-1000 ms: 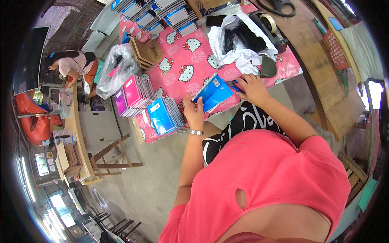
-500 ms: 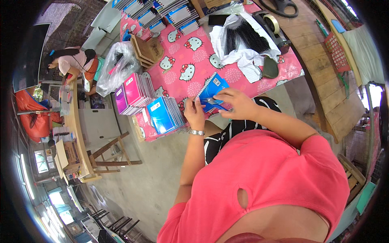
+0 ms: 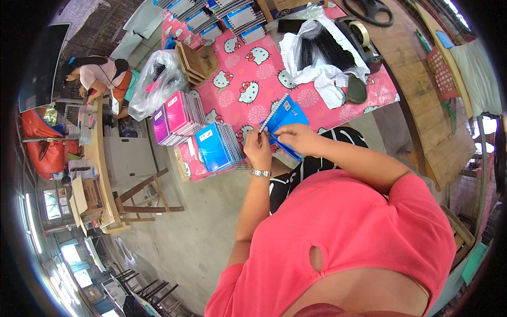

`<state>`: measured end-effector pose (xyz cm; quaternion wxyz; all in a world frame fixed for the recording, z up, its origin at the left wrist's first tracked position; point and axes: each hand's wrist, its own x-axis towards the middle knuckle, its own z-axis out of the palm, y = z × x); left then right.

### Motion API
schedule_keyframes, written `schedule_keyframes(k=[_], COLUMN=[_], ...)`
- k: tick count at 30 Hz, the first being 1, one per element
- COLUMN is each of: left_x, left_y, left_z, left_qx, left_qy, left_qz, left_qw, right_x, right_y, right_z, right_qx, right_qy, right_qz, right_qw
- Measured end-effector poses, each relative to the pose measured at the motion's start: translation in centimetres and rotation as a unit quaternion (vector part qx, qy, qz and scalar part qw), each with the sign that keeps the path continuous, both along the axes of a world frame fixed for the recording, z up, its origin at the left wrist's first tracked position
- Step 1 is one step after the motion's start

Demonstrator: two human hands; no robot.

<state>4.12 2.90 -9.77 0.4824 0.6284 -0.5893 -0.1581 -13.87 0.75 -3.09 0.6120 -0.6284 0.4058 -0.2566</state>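
Note:
A blue spiral notebook (image 3: 289,114) lies near the table's front edge, its coil along the left side. My left hand (image 3: 257,150) is closed in a pinch at the near end of that coil. My right hand (image 3: 299,138) is closed around blue-handled pliers (image 3: 290,152), whose handles show below the fingers. The tool's jaws are mostly hidden, close to the coil end beside my left fingers. To the left of my left hand stands a stack of blue spiral notebooks (image 3: 214,147), with pink notebooks (image 3: 180,112) and purple ones (image 3: 160,126) behind it.
The pink patterned table (image 3: 248,92) holds black plastic coils (image 3: 323,52) on white paper, a tape dispenser (image 3: 364,42), wooden blocks (image 3: 195,63), a clear plastic bag (image 3: 158,87) and more notebooks (image 3: 245,21) at the back. Another person (image 3: 103,79) bends over a bench at far left.
My right hand has turned and closed in over the pliers, hiding their metal head. The view has shifted slightly; my left hand stays at the coil end.

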Motion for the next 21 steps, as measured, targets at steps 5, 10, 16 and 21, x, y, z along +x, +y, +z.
schedule_keyframes(k=[5, 10, 16, 21], left_x=[1.3, 6.9, 10.3, 11.9], left_y=[0.7, 1.1, -3.4, -2.2], left_z=[5.9, 16.6, 16.9, 10.3], left_qx=[-0.092, -0.126, 0.122, 0.198], left_qy=[-0.108, -0.217, -0.381, -0.378], left_qz=[0.068, 0.087, 0.122, 0.081], left_qw=[0.988, 0.964, 0.908, 0.901], right_x=[-3.1, -9.7, -9.8, -11.0], right_y=[-1.3, -3.9, -10.6, -18.0], right_z=[-1.0, -2.9, -2.4, -5.0], right_qx=[-0.067, -0.325, -0.476, -0.424], right_qy=[0.004, 0.296, 0.297, 0.409], right_qz=[-0.038, -0.109, -0.183, -0.264], right_qw=[0.997, 0.891, 0.807, 0.763])
